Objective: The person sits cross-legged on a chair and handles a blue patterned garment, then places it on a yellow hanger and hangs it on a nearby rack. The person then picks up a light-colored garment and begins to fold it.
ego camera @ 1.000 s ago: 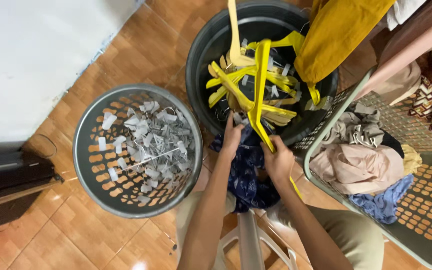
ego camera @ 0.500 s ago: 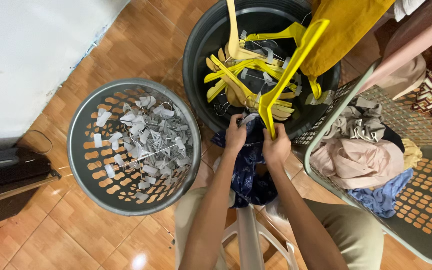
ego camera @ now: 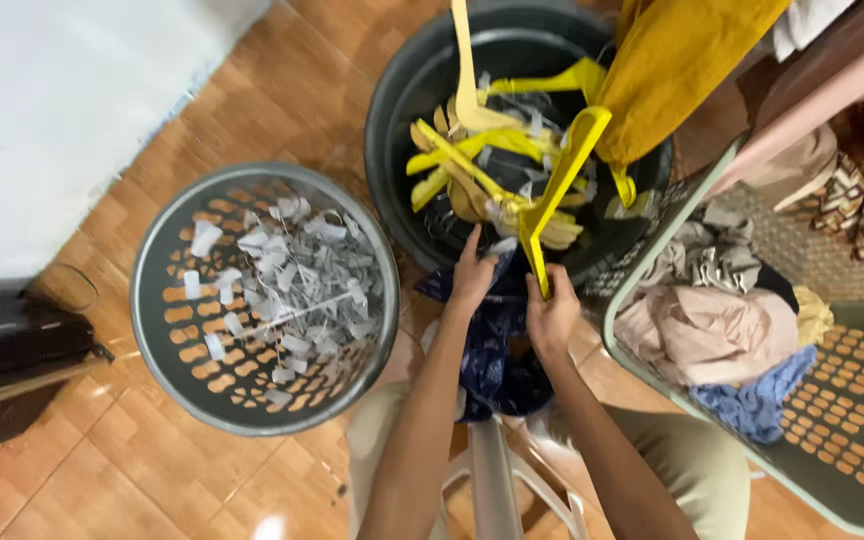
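Observation:
My right hand (ego camera: 552,318) grips the lower end of a yellow plastic hanger (ego camera: 562,185), which slants up over a black bucket (ego camera: 397,150) full of yellow hangers (ego camera: 472,165). My left hand (ego camera: 474,275) is just beside it, fingers pinching at a small white tag or clip on the dark blue patterned cloth (ego camera: 492,350) that hangs between my knees. Both hands are at the bucket's near rim.
A grey perforated basket (ego camera: 167,340) of white clips stands at left. A green laundry basket (ego camera: 832,440) with crumpled clothes sits at right. A mustard-yellow garment (ego camera: 682,60) hangs over the bucket. White stool legs (ego camera: 492,480) show below; the floor is orange tile.
The hanger in my right hand has swung from lying over the bucket's pile to slanting upward to the right. Both hands stayed at the bucket's rim on the blue cloth.

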